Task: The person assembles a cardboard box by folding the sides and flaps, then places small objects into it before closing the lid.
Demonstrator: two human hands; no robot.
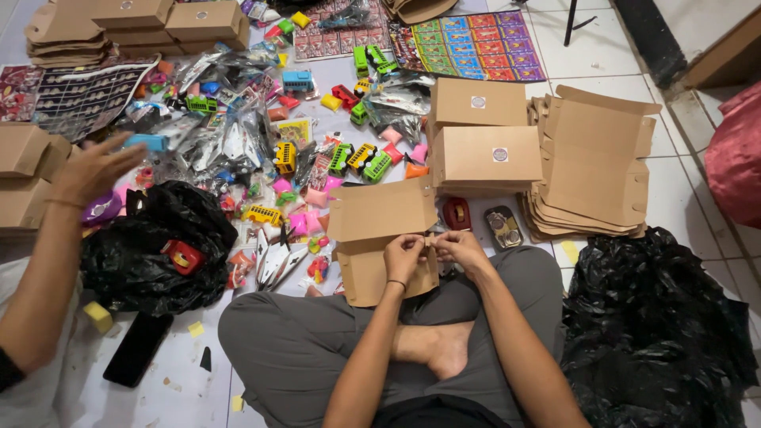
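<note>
I sit cross-legged on a tiled floor. A half-folded brown cardboard box [380,230] rests against my knee, its lid flap standing up. My left hand [404,255] grips the box's front edge. My right hand [460,246] pinches the same edge right beside it, fingertips of both hands almost touching. Two closed brown boxes [485,147] with round stickers stand just beyond. A small red tape dispenser [456,214] and a metal tin [502,227] lie on the floor between them and my hands.
A stack of flat cardboard blanks [594,158] lies at right. Small plastic toy buses, cars and packets [277,158] are scattered at left centre. Black plastic bags [154,246] [654,317] sit on both sides. Another person's hand [95,168] reaches in from the left, holding a blue toy.
</note>
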